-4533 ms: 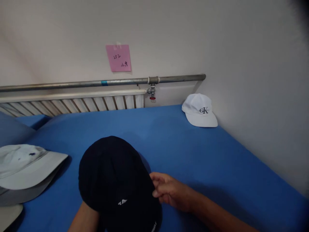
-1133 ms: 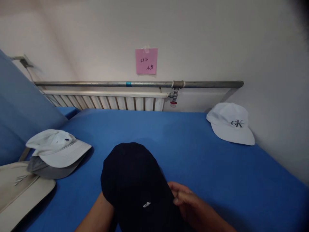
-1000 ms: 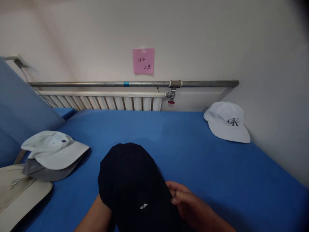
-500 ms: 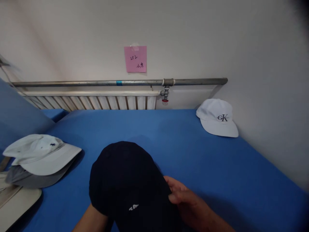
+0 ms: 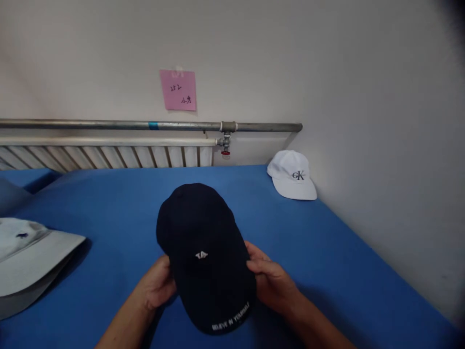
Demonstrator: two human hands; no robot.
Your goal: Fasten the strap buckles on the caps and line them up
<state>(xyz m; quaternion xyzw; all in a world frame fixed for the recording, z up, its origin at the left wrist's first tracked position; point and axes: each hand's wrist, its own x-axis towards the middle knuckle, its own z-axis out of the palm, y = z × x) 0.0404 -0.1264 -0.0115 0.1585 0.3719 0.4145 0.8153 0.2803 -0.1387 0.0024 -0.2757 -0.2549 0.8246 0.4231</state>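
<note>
A dark navy cap (image 5: 207, 228) is held above the blue surface, its brim toward me with white lettering along the edge and a small white emblem on the front. My left hand (image 5: 159, 283) grips its left side, the fingertips hidden behind the cap. On the other side, my right hand (image 5: 271, 278) pinches the cap's right edge near the brim, thumb on top. A white cap (image 5: 293, 177) with dark "CK" lettering rests at the far right by the wall.
A white cap (image 5: 32, 254) with a small dark emblem lies on a grey one (image 5: 25, 303) at the left of the blue surface (image 5: 119, 208). Behind are a radiator (image 5: 145, 156), a metal pipe (image 5: 189, 125) with a valve, and a pink note (image 5: 178, 90) on the wall.
The navy cap has moved up and away from me, showing its whole brim. My left hand has come into view beside it. The view has turned right, shifting the surroundings left.
</note>
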